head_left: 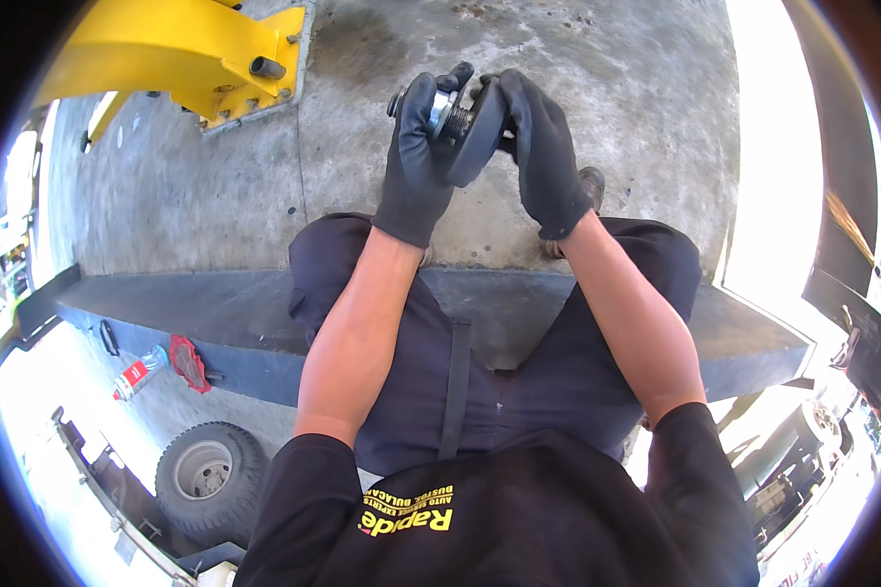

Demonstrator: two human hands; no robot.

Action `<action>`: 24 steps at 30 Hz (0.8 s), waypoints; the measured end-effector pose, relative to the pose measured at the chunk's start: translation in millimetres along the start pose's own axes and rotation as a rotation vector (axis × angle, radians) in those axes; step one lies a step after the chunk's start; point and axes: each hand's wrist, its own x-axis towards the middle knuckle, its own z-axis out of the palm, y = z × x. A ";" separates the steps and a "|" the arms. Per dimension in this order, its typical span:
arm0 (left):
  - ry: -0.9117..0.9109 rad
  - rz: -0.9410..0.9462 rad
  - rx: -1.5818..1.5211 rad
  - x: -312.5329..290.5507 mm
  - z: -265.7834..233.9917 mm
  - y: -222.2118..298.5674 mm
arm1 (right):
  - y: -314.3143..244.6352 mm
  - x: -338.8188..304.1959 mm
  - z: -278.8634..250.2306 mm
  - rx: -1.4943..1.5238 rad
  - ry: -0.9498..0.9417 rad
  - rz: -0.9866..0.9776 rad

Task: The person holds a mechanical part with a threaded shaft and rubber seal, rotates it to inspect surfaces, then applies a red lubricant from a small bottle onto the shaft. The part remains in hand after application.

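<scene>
Our left fingers (419, 106) grip a threaded metal part (441, 112); whether our right fingers (527, 98) grip, we cannot tell. Work looks unfinished, the remainder unclear.

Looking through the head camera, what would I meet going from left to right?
Red-and-white labelled plastic bottle, crumpled red cloth-like item, black-gloved left hand holding a silver-and-black metal part, black-gloved right hand, straw-coloured broom-like bundle.

The metal part (442, 110) looks shiny, the gloves (550, 181) matt, the concrete floor (656, 98) rough.
</scene>
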 end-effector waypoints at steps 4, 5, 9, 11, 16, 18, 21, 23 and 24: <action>-0.237 0.040 -0.112 2.7 -24.3 -0.1 | -32.1 -5.3 8.3 -0.288 0.032 -0.492; -0.241 0.020 -0.193 1.6 -30.9 -0.9 | -35.1 -4.7 7.1 -0.324 0.025 -0.532; -0.087 -0.158 -0.643 -1.3 -19.4 2.6 | -5.6 24.4 -22.1 0.049 0.083 0.356; -0.044 -0.053 -0.377 0.4 -19.4 3.4 | 6.5 28.9 -26.1 0.289 -0.179 0.715; 0.022 0.099 0.019 5.7 -10.1 3.5 | -9.3 7.2 -6.7 0.219 -0.247 0.387; 0.003 0.057 0.079 7.6 -15.6 3.2 | -20.7 -1.4 -2.6 0.223 -0.191 0.358; 0.033 0.040 -0.043 11.8 -19.0 -0.4 | -22.8 -2.4 2.2 0.140 -0.155 0.102; -0.011 0.020 -0.150 9.4 -21.8 2.3 | -22.3 -2.1 4.9 0.023 -0.152 -0.128; -0.076 -0.001 -0.184 6.9 -21.6 7.4 | -24.7 -0.7 3.5 -0.044 -0.151 -0.233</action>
